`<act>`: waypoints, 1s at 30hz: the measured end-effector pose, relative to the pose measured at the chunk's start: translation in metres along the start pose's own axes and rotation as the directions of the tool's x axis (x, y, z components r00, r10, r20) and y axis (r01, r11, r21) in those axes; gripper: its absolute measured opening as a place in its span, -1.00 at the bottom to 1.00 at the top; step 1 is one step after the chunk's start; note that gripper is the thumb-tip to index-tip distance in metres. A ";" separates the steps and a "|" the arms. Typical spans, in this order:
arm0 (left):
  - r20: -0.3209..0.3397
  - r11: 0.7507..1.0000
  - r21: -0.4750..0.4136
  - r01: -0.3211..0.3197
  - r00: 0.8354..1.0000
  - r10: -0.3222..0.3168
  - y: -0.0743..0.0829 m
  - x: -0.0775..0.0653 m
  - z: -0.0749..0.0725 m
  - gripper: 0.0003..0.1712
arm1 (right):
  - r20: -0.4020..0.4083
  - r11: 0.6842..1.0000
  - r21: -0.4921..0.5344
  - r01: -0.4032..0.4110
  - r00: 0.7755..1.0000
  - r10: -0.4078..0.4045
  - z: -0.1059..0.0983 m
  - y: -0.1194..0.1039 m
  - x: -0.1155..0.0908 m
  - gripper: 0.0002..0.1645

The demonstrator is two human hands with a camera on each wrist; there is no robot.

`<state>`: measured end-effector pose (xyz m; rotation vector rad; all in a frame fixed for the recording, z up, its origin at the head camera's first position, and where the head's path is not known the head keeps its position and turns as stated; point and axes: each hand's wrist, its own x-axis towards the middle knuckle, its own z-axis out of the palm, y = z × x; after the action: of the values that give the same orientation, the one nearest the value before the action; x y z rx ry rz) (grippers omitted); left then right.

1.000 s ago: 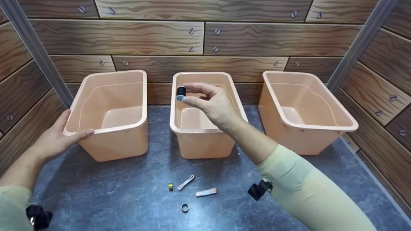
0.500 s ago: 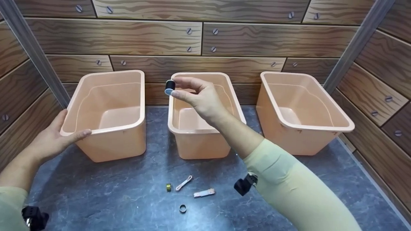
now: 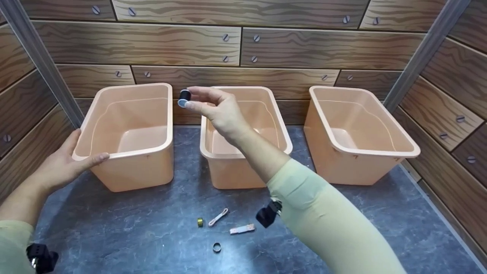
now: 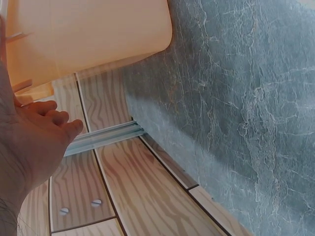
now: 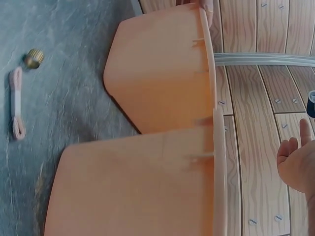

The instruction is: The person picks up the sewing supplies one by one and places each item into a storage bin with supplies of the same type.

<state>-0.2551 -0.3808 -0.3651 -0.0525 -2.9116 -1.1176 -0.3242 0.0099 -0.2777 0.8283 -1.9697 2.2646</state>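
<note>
I judge the step in hand to be a transfer: my right hand (image 3: 220, 111) has the small black spool (image 3: 184, 96) up in the air, seen in the gap between the left tub (image 3: 133, 170) and the middle tub (image 3: 232, 173), in line with their far corners. My thumb is at the spool's pale lower end and a finger at its upper end, parted only by the spool in a narrow pinch. My left hand (image 3: 64, 167) holds the left tub at its near-left corner, thumb over the near rim, fingers along the left side; how firmly, I cannot tell. To my mind the next move calls for keeping that pinch until the spool is well inside a rim, perhaps the left tub's, and only then parting my fingers.

In the left tub I see bare plastic floor and walls. My right hand and forearm cover part of the middle tub, so I cannot vouch for all of it; the right tub (image 3: 342, 165) shows bare plastic where I can see in. On the counter (image 3: 125, 228), before the middle tub's near wall, lie a gold ring (image 3: 200, 222), a looped cord (image 3: 218, 217), a folded strip (image 3: 242, 228) and, nearest me, a dark ring (image 3: 217, 247)
</note>
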 end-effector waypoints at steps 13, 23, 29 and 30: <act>0.008 1.000 0.014 0.009 1.000 -0.010 0.001 0.001 0.001 0.33 | 0.027 0.998 0.044 -0.039 0.999 0.038 0.024 0.008 0.008 -0.55; 0.008 0.999 0.032 0.032 0.999 -0.032 0.000 -0.002 0.000 0.35 | 0.014 0.996 0.061 -0.065 0.998 0.064 0.038 0.019 0.012 -0.55; 0.002 1.000 0.020 0.007 1.000 -0.007 -0.003 0.001 0.001 0.30 | -0.004 0.995 0.062 -0.072 0.997 0.072 0.044 0.026 0.015 -0.56; 0.004 1.000 0.015 0.002 1.000 -0.002 -0.002 0.001 0.001 0.29 | -0.008 0.995 0.061 -0.074 0.997 0.075 0.046 0.027 0.015 -0.56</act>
<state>-0.2566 -0.3816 -0.3676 -0.0518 -2.9237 -1.0972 -0.3298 -0.0424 -0.2935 0.7592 -1.9694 2.3749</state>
